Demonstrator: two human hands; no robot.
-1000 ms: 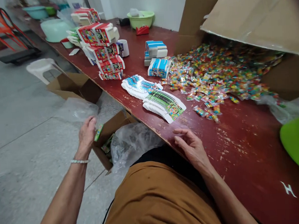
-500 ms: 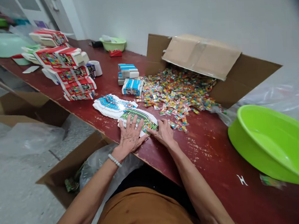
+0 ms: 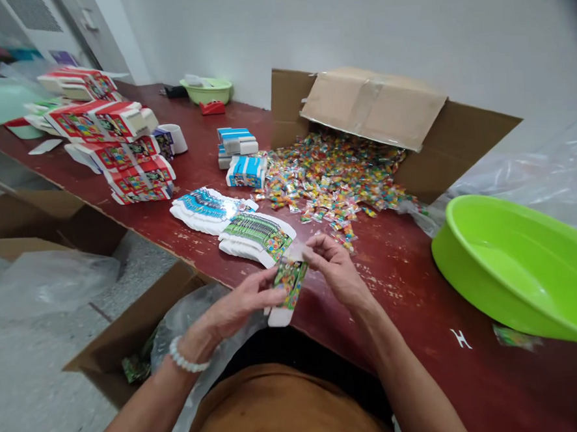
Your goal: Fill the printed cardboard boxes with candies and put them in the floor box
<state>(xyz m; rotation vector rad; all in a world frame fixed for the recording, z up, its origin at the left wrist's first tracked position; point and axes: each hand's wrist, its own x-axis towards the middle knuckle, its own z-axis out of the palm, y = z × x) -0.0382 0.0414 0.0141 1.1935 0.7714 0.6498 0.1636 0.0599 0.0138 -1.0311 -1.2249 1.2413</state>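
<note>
Left fingers (image 3: 270, 299) have moved off the stack (image 3: 253, 234), holding a green carton (image 3: 289, 278).

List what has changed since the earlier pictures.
The left hand has come from over the floor box, letting go of a green item, to the table. It and the right hand were on the fanned green cartons; now both hold one green carton, closer in. The candy pile and blue bundles stayed put.

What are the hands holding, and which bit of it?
A small green printed carton: the left hand grips its left side, and the right hand has its fingertips at the far end.
</note>
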